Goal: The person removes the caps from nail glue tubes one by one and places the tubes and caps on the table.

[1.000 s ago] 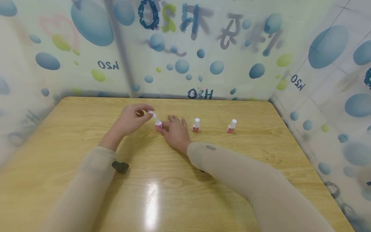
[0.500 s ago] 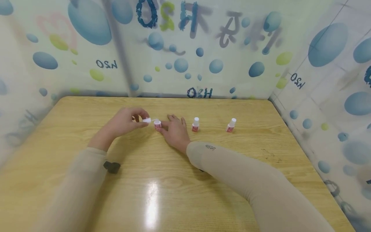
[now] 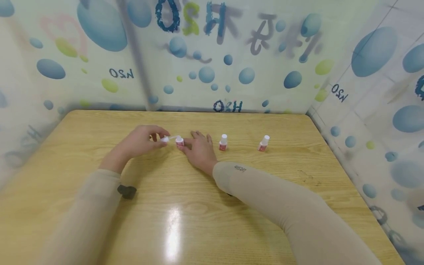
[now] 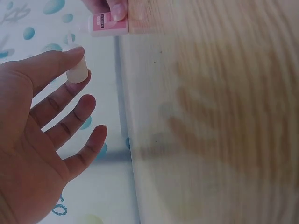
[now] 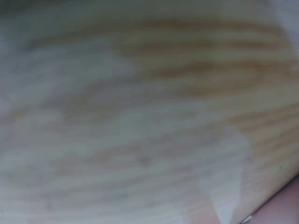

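Between thumb and index finger, my left hand point(image 3: 144, 140) pinches a white cap point(image 4: 78, 72) with a thin pale stem. The cap lies nearly level in the head view, and its stem points right to the mouth of a small white bottle point(image 3: 180, 142) with a pink-red label. Whether the stem touches the mouth I cannot tell. That bottle stands uncapped on the table, held at its side by the thumb and index finger of my right hand point(image 3: 201, 151), whose other fingers lie spread on the wood. The right wrist view shows mostly blurred wood.
Two similar bottles with white caps on, a nearer one point(image 3: 223, 142) and a farther one point(image 3: 264, 143), stand to the right of my right hand. The wooden table point(image 3: 198, 221) ends at a wall covering point(image 3: 212, 55) printed with blue and green drops.
My left hand has moved left and slightly down, and the cap has tipped from slanting above the bottle to nearly level beside it. The right hand keeps its hold on the bottle.
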`<act>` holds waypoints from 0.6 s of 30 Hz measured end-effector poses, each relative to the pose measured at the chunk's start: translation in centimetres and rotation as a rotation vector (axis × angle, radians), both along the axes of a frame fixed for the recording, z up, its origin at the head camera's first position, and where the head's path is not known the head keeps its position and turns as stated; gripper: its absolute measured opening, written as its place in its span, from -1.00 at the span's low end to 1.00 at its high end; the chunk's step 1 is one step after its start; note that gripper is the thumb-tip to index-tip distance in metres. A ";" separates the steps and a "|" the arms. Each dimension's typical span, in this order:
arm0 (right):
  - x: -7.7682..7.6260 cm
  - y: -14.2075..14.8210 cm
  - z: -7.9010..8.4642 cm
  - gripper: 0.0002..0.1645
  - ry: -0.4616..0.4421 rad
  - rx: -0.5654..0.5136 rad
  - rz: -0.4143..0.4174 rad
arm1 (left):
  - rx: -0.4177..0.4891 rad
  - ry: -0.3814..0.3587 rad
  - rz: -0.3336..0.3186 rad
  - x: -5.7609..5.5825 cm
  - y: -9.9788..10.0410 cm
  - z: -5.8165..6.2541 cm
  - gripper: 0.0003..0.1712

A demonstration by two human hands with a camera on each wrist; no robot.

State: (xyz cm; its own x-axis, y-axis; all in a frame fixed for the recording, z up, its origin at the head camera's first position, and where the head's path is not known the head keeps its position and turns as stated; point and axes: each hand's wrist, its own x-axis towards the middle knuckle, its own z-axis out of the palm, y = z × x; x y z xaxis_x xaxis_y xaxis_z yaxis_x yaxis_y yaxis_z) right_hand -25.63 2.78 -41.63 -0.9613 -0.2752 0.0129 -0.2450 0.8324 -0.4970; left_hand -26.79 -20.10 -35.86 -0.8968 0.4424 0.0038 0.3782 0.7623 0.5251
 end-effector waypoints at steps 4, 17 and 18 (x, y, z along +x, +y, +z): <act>0.1 0.0 0.0 -0.49 -0.002 0.001 -0.007 | 0.004 -0.008 0.018 0.0 -0.1 0.0 -0.66; 0.1 -0.2 -0.1 -0.51 0.008 0.000 -0.010 | 0.078 -0.176 0.105 -1.4 0.2 -1.0 -0.70; 0.1 -0.2 -0.1 -0.51 0.007 -0.003 -0.011 | 0.085 -0.186 0.105 -1.5 0.2 -1.2 -0.71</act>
State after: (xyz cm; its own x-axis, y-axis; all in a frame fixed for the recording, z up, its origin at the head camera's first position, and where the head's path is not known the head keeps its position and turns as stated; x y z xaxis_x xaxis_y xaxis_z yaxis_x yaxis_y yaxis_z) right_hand -25.56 2.56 -41.73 -0.9643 -0.2641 0.0207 -0.2390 0.8337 -0.4978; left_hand -28.32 -19.90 -37.05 -0.9267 0.3513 -0.1331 0.1894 0.7428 0.6421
